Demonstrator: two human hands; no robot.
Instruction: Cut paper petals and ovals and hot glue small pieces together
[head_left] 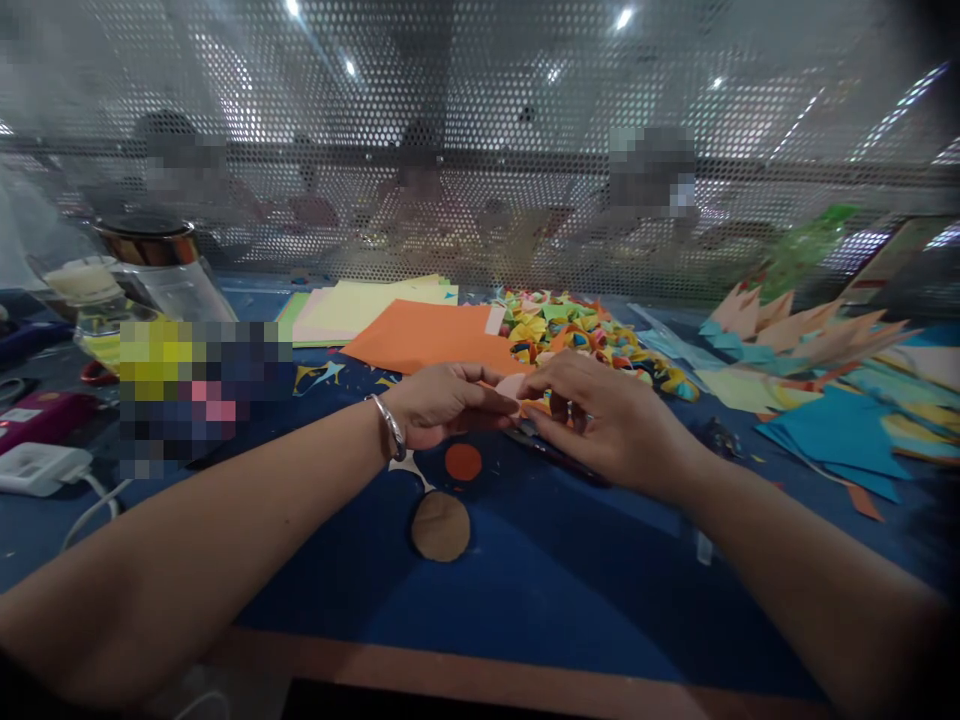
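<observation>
My left hand point(442, 403), with a silver bangle at the wrist, pinches a small orange paper piece point(516, 391) above the blue table cloth point(570, 590). My right hand point(600, 420) grips the same piece from the right, fingers curled round it. The two hands meet at the table's middle. Just behind them lies a large orange paper sheet point(427, 336).
A heap of small folded coloured papers point(585, 335) lies behind my right hand. Pale sheets point(360, 305) are stacked at the back, cut teal and orange shapes point(825, 400) at the right. A glass jar point(161, 265) and white charger point(37, 467) stand left. Perforated screen point(480, 150) behind, people beyond.
</observation>
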